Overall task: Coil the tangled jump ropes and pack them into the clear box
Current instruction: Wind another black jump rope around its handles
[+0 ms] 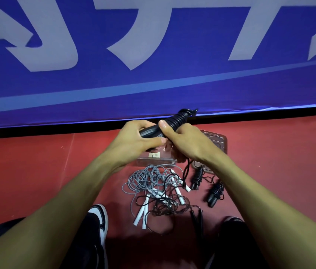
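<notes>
Both hands hold a black jump rope [176, 119] above the red floor, its cord wound tightly round the paired handles. My left hand [134, 138] grips the handle end and my right hand [188, 140] grips the wound part, thumb on top; a loose black cord end hangs below it. Under the hands lies the clear box [154, 161], mostly hidden. On the floor nearer me sits a tangle of grey rope with white handles [147, 181] mixed with a black rope [168, 206]. Two wound black ropes [197, 178] [215, 193] lie to the right.
The clear lid [217, 140] lies on the floor right of the box. A blue banner [153, 55] with large pale letters stands just behind. My shoes [100, 214] and dark trouser legs flank the rope pile at the bottom.
</notes>
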Demonstrator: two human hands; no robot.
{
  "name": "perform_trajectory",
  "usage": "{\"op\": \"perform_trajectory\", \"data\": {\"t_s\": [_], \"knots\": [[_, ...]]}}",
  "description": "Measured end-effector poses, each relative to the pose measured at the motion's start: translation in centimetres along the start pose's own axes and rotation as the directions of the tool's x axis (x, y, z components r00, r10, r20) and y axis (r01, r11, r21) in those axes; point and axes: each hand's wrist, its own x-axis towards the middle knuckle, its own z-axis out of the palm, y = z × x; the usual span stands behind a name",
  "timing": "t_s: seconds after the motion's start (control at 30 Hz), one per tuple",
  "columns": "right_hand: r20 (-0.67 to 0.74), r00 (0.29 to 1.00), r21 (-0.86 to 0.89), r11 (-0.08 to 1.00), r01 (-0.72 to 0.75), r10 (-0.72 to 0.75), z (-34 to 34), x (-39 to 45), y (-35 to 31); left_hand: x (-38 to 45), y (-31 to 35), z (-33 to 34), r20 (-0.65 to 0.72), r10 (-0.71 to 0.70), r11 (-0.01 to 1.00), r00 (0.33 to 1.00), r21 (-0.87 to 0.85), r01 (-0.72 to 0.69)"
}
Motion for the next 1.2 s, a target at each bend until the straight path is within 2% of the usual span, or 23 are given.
{"op": "perform_trajectory", "data": {"t_s": [0.07, 0.13, 0.2, 0.23, 0.27, 0.37, 0.4, 0.43, 0.5, 0.57, 0.63, 0.67, 0.77, 0.8, 0.87, 0.93, 0.97, 1.0, 1.1, 1.2], "knots": [[-0.014, 1.0, -0.063, 0.998, -0.025, 0.024, 0.0, -0.3, 0.0, -0.1, -0.1, 0.2, -0.073, 0.002, 0.998, 0.997, 0.058, 0.002], [-0.015, 1.0, -0.099, 0.995, -0.017, 0.015, 0.2, -0.5, -0.1, -0.2, -0.2, 0.5, -0.137, 0.056, 0.977, 0.989, 0.212, -0.026], [-0.039, 0.999, -0.072, 0.997, 0.014, -0.017, 0.4, -0.3, -0.1, -0.2, -0.3, 0.9, -0.191, 0.133, 0.936, 0.972, 0.346, -0.06], [-0.054, 0.998, -0.055, 0.998, 0.04, -0.043, 0.4, -0.1, -0.2, -0.2, -0.3, 1.0, -0.206, 0.144, 0.932, 0.968, 0.358, -0.062], [-0.066, 0.995, -0.044, 0.997, 0.068, -0.07, 0.4, 0.1, -0.2, -0.1, -0.3, 1.0, -0.202, 0.121, 0.951, 0.972, 0.305, -0.054], [-0.088, 0.986, -0.075, 0.988, 0.134, -0.141, 0.6, 0.6, -0.1, 0.3, -0.1, 0.6, -0.077, -0.037, 0.994, 0.996, -0.102, 0.029], [-0.085, 0.983, -0.097, 0.984, 0.153, -0.161, 0.6, 0.7, 0.1, 0.3, -0.1, 0.4, -0.005, -0.055, 0.984, 0.998, -0.172, 0.054], [-0.082, 0.98, -0.116, 0.979, 0.169, -0.179, 0.7, 0.7, 0.2, 0.3, -0.2, 0.3, 0.058, -0.039, 0.986, 0.998, -0.158, 0.047], [-0.085, 0.978, -0.141, 0.974, 0.177, -0.19, 0.7, 0.5, 0.3, 0.3, -0.6, 0.3, 0.098, 0.02, 0.998, 0.995, -0.054, -0.015], [-0.09, 0.985, -0.176, 0.976, 0.127, -0.145, 0.7, 0.1, -0.1, 0.5, -0.8, 0.3, -0.012, 0.065, 0.988, 0.998, 0.143, -0.062], [-0.069, 0.994, -0.163, 0.984, 0.072, -0.084, 0.7, -0.3, -0.4, 0.6, -1.1, 0.5, -0.128, 0.15, 0.895, 0.98, 0.44, -0.079], [-0.063, 0.995, -0.138, 0.988, 0.065, -0.074, 0.9, -0.4, -0.5, 0.5, -1.2, 0.8, -0.134, 0.197, 0.834, 0.971, 0.544, -0.094], [-0.097, 0.99, -0.086, 0.991, 0.097, -0.106, 1.2, -0.4, -0.9, 0.3, -2.0, 1.5, -0.036, 0.288, 0.727, 0.957, 0.659, -0.194], [-0.109, 0.988, -0.073, 0.992, 0.099, -0.107, 1.1, -0.4, -1.0, 0.4, -2.1, 1.5, -0.017, 0.267, 0.727, 0.964, 0.659, -0.19], [-0.093, 0.991, -0.056, 0.994, 0.094, -0.099, 0.7, -0.2, -0.8, 0.5, -1.5, 1.1, 0.003, 0.162, 0.836, 0.987, 0.531, -0.139], [-0.052, 0.992, -0.04, 0.993, 0.113, -0.115, 0.5, 0.0, -0.4, 0.5, -0.7, 0.4, 0.035, 0.062, 0.973, 0.997, 0.221, -0.068], [-0.04, 0.992, -0.02, 0.992, 0.121, -0.122, 0.4, 0.1, -0.2, 0.4, -0.5, 0.2, 0.057, 0.027, 0.996, 0.998, 0.081, -0.032], [-0.038, 0.992, 0.007, 0.993, 0.119, -0.118, 0.4, 0.1, -0.1, 0.3, -0.4, -0.1, 0.066, 0.008, 1.0, 0.998, 0.011, -0.009], [-0.079, 0.992, -0.023, 0.995, 0.095, -0.096, 0.4, 0.1, 0.0, 0.3, -0.5, -0.1, 0.007, 0.013, 0.999, 1.0, 0.043, -0.013], [-0.121, 0.989, -0.114, 0.991, 0.072, -0.086, 0.5, -0.1, -0.2, 0.1, -0.3, 0.3, -0.154, 0.098, 0.971, 0.983, 0.232, -0.06]]}}
